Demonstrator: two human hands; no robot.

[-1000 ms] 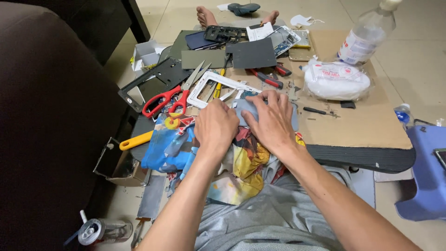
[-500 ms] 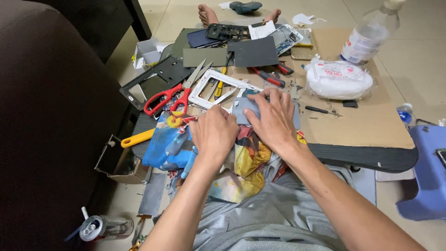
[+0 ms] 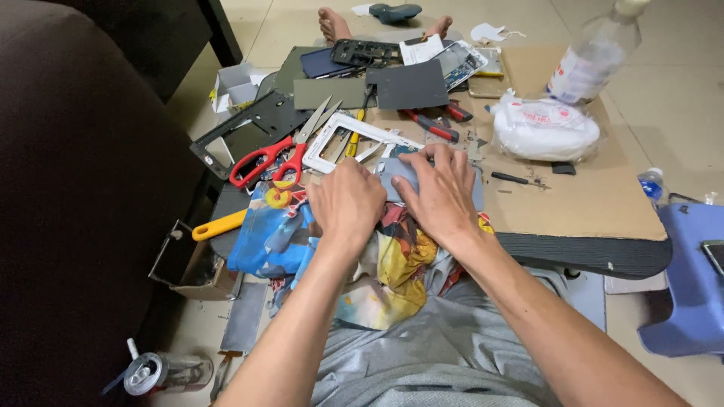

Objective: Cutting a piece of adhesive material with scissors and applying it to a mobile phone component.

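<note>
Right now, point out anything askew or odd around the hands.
The crumpled colourful printed cloth spills off the black board's edge onto the lap. Both hands, left hand and right hand, press a flat grey-blue panel on it.

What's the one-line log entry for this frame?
left hand: flat on colourful cloth | right hand: fingers spread, pressing grey flat panel | nearby: red scissors, white frame | surface: cardboard sheet

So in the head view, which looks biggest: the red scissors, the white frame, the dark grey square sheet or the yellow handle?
1. White frame
2. Red scissors, close to the frame
3. Dark grey square sheet, though it lies farther off
4. Yellow handle, partly hidden
</note>
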